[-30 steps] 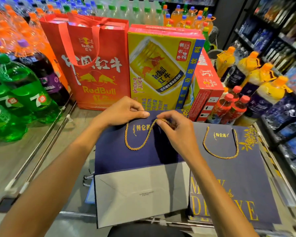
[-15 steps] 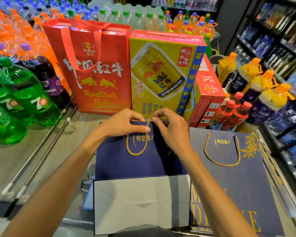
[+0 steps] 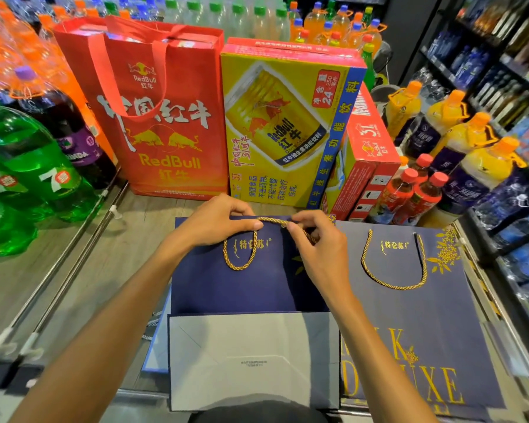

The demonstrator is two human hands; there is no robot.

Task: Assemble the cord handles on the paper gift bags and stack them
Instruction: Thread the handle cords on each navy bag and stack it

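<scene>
Your left hand [image 3: 214,222] and right hand [image 3: 315,248] are drawing together, both pinching the gold cord [image 3: 271,221]; you're likely threading the bag [image 3: 226,291] at its right hole next.

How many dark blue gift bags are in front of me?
2. The centre bag, grey base folded up, and the right bag flat beside it. A pale edge on the left may be another beneath.

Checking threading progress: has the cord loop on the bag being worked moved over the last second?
Yes: the cord loop has shrunk upward, its bottom nearer the gold characters printed on the bag.
</scene>
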